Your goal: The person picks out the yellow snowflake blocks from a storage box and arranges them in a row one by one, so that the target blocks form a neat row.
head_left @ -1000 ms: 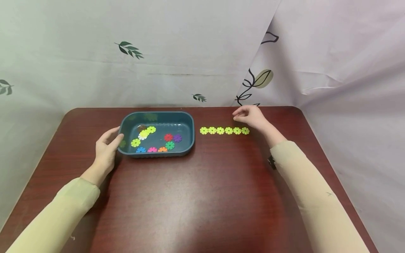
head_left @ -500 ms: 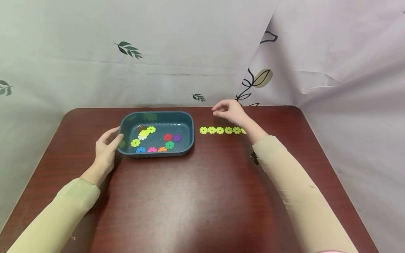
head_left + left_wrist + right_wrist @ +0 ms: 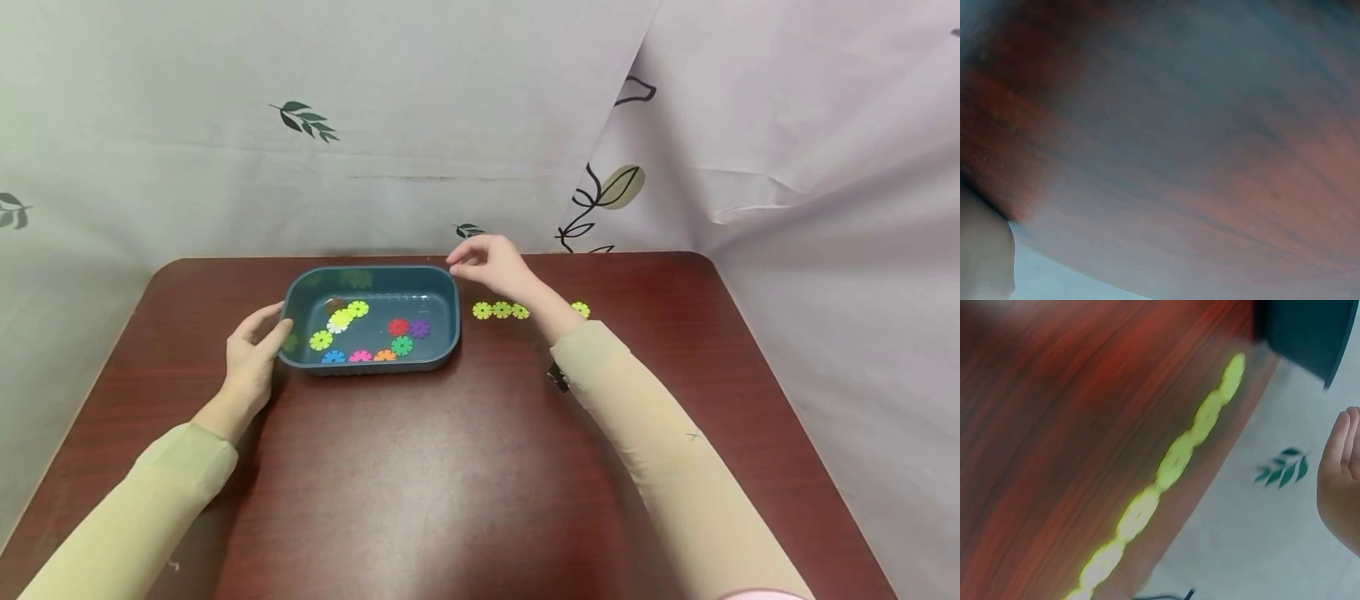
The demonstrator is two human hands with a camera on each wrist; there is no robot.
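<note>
A dark teal plastic tray (image 3: 442, 363) stands on the table, and my left hand (image 3: 251, 350) grips its left end with the thumb over the rim. Inside lie several flower-shaped notched discs, among them yellow discs (image 3: 321, 340), a red disc (image 3: 398, 327), a purple disc (image 3: 420, 329) and a green disc (image 3: 402, 346). My right hand (image 3: 491, 262) hovers by the tray's back right corner, fingers loosely bent, nothing visible between them. Right of the tray runs a straight row of yellow discs (image 3: 1174, 464); in the head view my right wrist covers part of it.
The dark red wooden table (image 3: 390, 483) ends at the back against a pale cloth (image 3: 375, 125) printed with leaves. More cloth (image 3: 840, 250) hangs along the right side. The left wrist view is mostly blurred table surface.
My right hand has moved left from above the right end of the yellow row to the tray's back right corner. The left hand and tray have stayed in place.
</note>
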